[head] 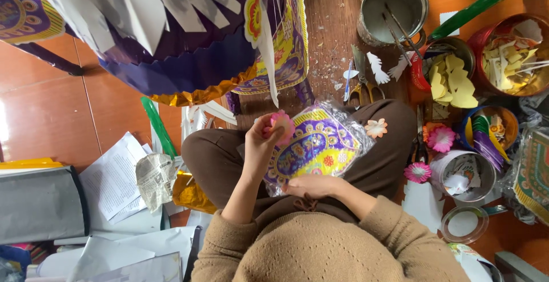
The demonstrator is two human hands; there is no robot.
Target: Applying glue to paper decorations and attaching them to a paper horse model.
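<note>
My left hand (258,145) is raised over my lap and pinches a small pink paper flower (282,123) between its fingertips. My right hand (311,186) lies low on my lap, holding the lower edge of a clear plastic packet of purple and yellow patterned paper pieces (320,145). The packet rests on my crossed legs in brown trousers. A pale orange paper flower (376,127) sits on my right knee, apart from both hands.
A big purple and gold paper lantern (189,42) hangs at the upper left. To the right stand a metal pot (394,7), scissors (366,90), tubs of paper cutouts (452,79) and pink flowers (441,139). Loose papers (114,185) and a grey box (40,202) lie on the left.
</note>
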